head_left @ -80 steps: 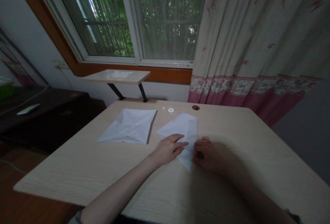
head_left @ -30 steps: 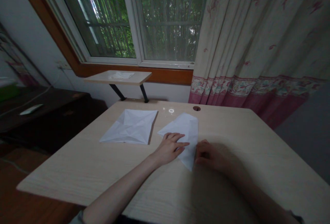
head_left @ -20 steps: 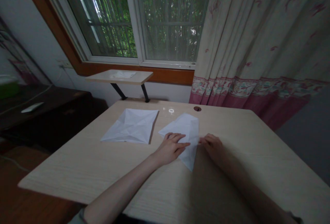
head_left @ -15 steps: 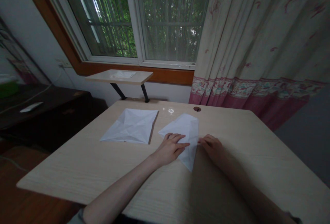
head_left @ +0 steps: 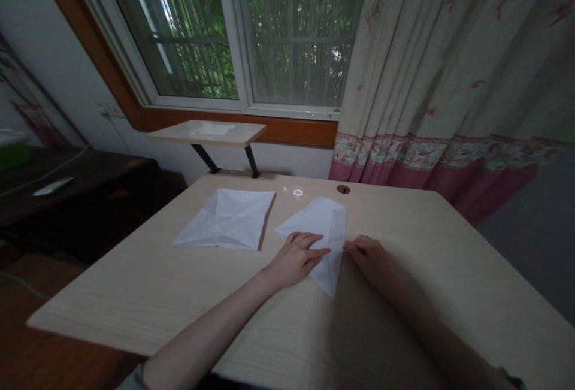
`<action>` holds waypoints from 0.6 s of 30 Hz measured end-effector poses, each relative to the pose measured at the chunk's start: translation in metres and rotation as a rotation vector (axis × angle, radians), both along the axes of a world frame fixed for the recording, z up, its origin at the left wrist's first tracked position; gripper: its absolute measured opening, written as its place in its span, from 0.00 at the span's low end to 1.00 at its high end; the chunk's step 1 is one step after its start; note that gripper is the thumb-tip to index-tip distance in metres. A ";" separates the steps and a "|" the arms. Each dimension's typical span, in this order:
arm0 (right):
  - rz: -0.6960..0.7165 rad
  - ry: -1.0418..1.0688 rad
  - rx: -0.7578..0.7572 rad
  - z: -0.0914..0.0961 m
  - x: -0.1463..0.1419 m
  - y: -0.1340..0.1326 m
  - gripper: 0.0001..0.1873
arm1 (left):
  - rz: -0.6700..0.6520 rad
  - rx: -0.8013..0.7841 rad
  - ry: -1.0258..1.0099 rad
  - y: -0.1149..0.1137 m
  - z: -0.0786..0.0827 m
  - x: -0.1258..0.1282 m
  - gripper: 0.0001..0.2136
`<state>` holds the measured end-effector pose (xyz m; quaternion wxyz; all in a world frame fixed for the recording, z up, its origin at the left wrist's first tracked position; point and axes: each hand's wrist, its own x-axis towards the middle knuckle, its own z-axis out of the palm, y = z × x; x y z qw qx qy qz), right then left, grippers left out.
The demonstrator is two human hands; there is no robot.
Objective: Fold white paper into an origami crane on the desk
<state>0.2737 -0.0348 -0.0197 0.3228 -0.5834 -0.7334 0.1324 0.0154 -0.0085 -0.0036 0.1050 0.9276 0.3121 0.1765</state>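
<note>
A folded sheet of white paper [head_left: 333, 219] lies on the pale wooden table, one point toward me and another toward the left. Across its lower left part rests my left hand [head_left: 299, 258], fingers stretched out and pressing on it. My right hand [head_left: 367, 255] is closed in a pinch at the paper's right edge; its fingertips touch that edge, where a crease runs down the sheet. To the left lies a second white paper [head_left: 231, 219], roughly square with crossing creases, apart from both hands.
The table [head_left: 148, 282] has a round cable hole [head_left: 344, 189] near its back edge. A small raised shelf [head_left: 242, 133] at the back left carries another white paper [head_left: 213, 129]. Behind are a window and a patterned curtain [head_left: 449, 66]. A dark low cabinet [head_left: 112, 186] stands at left.
My right hand has shifted very slightly along the paper's right edge. My left hand and both papers stay where they were.
</note>
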 end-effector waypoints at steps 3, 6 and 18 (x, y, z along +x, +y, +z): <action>0.010 -0.001 0.017 0.000 0.000 -0.001 0.18 | -0.004 0.008 -0.001 0.000 0.000 0.000 0.16; 0.003 -0.011 0.033 0.001 0.000 -0.001 0.18 | -0.001 0.010 -0.004 0.000 -0.001 0.000 0.15; -0.024 -0.045 0.025 -0.006 0.000 0.002 0.15 | -0.018 0.019 -0.033 0.001 0.000 0.000 0.15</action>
